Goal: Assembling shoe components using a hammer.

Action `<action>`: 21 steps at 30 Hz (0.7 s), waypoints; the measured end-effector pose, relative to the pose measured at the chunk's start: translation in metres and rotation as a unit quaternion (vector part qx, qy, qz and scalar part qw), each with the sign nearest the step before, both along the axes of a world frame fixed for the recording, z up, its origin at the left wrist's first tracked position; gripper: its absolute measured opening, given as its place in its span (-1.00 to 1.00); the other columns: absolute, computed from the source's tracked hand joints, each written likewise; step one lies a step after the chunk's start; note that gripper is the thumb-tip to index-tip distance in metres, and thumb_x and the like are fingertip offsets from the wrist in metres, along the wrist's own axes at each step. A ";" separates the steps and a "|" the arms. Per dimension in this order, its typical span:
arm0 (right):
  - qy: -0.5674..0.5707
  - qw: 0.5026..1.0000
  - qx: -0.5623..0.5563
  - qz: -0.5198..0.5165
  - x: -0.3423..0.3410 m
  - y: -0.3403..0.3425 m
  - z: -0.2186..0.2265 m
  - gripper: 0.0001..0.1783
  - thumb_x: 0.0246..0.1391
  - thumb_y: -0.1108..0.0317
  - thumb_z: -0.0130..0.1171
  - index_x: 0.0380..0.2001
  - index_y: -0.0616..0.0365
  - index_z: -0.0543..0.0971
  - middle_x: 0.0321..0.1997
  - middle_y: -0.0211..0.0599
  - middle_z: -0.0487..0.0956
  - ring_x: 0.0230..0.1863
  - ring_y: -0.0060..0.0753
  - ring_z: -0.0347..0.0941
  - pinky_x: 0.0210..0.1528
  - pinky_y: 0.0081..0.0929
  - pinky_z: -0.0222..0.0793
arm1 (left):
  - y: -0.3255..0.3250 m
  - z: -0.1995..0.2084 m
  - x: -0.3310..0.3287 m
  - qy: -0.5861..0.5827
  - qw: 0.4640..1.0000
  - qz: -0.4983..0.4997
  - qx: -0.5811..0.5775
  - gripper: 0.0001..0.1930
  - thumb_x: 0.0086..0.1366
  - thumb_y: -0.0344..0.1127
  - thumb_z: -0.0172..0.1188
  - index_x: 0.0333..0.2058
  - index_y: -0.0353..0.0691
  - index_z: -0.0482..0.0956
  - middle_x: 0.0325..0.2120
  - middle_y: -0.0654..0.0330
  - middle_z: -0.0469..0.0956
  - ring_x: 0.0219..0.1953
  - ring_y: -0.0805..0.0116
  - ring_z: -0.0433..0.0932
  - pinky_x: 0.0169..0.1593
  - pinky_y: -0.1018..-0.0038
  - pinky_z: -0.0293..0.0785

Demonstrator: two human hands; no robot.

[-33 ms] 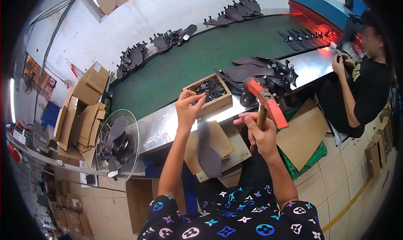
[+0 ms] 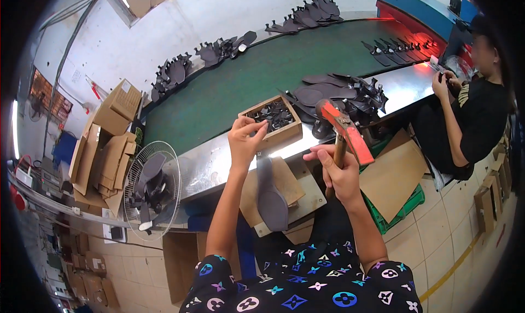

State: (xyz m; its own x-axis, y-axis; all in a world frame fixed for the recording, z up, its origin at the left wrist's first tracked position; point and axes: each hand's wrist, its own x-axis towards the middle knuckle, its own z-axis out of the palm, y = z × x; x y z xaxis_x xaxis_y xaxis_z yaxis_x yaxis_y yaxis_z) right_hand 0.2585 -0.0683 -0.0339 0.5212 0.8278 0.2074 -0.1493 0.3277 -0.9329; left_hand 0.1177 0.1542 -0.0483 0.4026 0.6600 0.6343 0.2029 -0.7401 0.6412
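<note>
My right hand is closed round the wooden handle of a hammer, its red head raised and tilted above the bench. My left hand pinches thumb and forefinger together at the near side of a wooden box. Whatever lies between those fingertips is too small to make out. Small black pieces fill the box. Below and between my hands, a dark shoe sole lies on a brown cardboard piece over a pale plate.
Dark heeled soles are heaped right of the box, beside a green conveyor belt. A wire basket of dark parts and cardboard boxes stand left. On the right, a seated person handles a small item near a green crate.
</note>
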 end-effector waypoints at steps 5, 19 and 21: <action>-0.018 1.000 0.008 0.025 -0.015 0.009 0.011 -0.76 0.36 0.34 0.07 -0.13 0.31 0.61 -0.26 -0.08 0.70 -0.79 -0.80 0.15 -0.75 -0.75 0.02 | 0.035 -0.003 -0.011 0.037 0.997 0.048 -0.037 -0.86 0.13 -0.35 0.38 -0.34 -0.26 0.76 -0.49 0.13 0.58 -0.44 0.40 0.54 -0.33 0.51 0.42; 0.036 0.994 0.028 0.099 -0.026 -0.002 0.040 -0.70 0.25 0.35 0.24 -0.03 0.30 0.60 -0.52 -0.43 0.57 -0.74 -0.79 0.23 -0.72 -0.74 0.07 | -0.128 0.068 -0.024 -0.109 0.980 -0.097 0.134 -0.73 -0.05 -0.60 0.48 -0.31 -0.25 0.76 -0.47 0.26 0.48 -0.43 0.44 0.47 -0.41 0.56 0.36; 0.017 0.995 0.028 0.091 -0.031 -0.002 0.045 -0.75 0.19 0.43 0.29 -0.09 0.29 0.61 -0.48 -0.40 0.58 -0.73 -0.80 0.25 -0.72 -0.74 0.08 | -0.126 0.065 -0.031 -0.102 0.980 -0.114 0.128 -0.76 -0.05 -0.61 0.48 -0.33 -0.29 0.74 -0.45 0.22 0.51 -0.42 0.41 0.48 -0.38 0.54 0.36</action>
State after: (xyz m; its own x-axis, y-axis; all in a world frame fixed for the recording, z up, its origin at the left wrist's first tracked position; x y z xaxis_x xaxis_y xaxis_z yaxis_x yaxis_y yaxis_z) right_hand 0.2278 -0.0699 0.0113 0.3714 0.8966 0.2411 -0.2429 0.3444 -0.9068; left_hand 0.0870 0.0286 0.0163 0.3678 0.3771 0.8500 -0.0990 -0.8930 0.4390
